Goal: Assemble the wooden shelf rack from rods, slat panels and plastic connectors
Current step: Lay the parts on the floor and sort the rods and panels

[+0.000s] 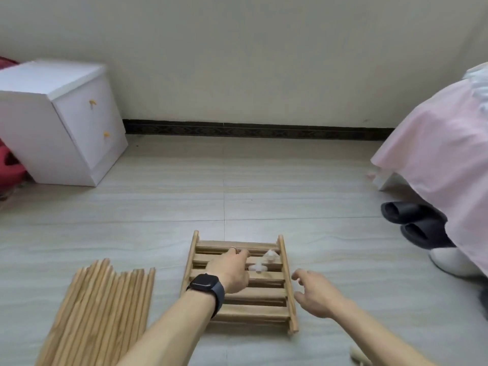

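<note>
A wooden slat panel (pixel 253 299) lies flat on the tiled floor in front of me. Two translucent white plastic connectors (pixel 264 261) lie on its upper slats. My left hand (pixel 229 268), with a dark watch on the wrist, reaches over the panel, its fingers curled right beside the connectors; whether it touches them I cannot tell. My right hand (pixel 314 294) hovers just off the panel's right rail, fingers loosely spread and holding nothing. A bundle of wooden rods (pixel 97 313) lies on the floor to the left of the panel.
A white two-drawer cabinet (pixel 60 120) stands at the back left by the wall. A bed with a pink cover (pixel 435 154) fills the right side, with dark slippers (pixel 414 223) and a white shoe beside it. Another wooden piece (pixel 357 360) shows at the bottom edge.
</note>
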`<action>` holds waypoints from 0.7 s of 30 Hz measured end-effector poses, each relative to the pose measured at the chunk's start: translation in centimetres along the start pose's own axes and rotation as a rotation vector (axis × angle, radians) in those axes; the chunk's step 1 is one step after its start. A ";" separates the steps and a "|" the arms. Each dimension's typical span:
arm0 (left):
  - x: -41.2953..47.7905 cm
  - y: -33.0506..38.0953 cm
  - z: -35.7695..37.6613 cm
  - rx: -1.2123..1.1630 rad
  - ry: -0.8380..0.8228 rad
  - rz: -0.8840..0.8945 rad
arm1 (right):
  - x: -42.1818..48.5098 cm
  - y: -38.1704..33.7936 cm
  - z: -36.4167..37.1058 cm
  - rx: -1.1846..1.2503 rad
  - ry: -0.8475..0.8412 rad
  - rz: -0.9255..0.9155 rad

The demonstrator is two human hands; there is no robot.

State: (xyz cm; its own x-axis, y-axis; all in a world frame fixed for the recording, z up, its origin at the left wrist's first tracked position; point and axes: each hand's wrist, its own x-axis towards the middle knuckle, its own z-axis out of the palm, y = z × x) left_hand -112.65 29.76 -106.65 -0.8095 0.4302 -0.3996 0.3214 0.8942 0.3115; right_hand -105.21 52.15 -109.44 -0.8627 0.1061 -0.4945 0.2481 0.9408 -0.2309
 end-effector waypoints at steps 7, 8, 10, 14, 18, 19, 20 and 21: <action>7.3 -1.8 7.1 -0.100 -0.116 -0.039 | 7.1 0.8 5.3 0.124 0.067 0.053; 8.3 -1.9 7.8 -0.125 -0.114 -0.048 | 8.3 0.7 5.6 0.129 0.104 0.052; 9.9 -2.1 9.2 -0.199 -0.085 -0.067 | 10.8 0.5 6.0 0.138 0.189 0.044; 12.8 -1.9 11.1 -0.308 -0.014 -0.118 | 15.5 -0.3 6.1 0.156 0.283 0.043; 15.1 -1.6 11.9 -0.405 0.004 -0.179 | 18.3 -1.3 6.3 0.072 0.257 0.141; 15.5 -1.4 12.1 -0.425 0.014 -0.205 | 18.7 -1.4 6.3 0.073 0.260 0.165; 15.7 -1.3 12.1 -0.440 0.026 -0.229 | 18.9 -1.5 6.3 0.090 0.265 0.183; 15.9 -1.2 12.1 -0.453 0.034 -0.247 | 19.0 -1.6 6.2 0.119 0.271 0.193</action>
State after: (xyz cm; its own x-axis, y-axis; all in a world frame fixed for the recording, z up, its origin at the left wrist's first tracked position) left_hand -119.96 37.04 -123.80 -0.8521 0.2023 -0.4827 -0.1200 0.8223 0.5563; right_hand -119.26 50.67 -123.71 -0.8767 0.3749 -0.3015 0.4537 0.8526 -0.2592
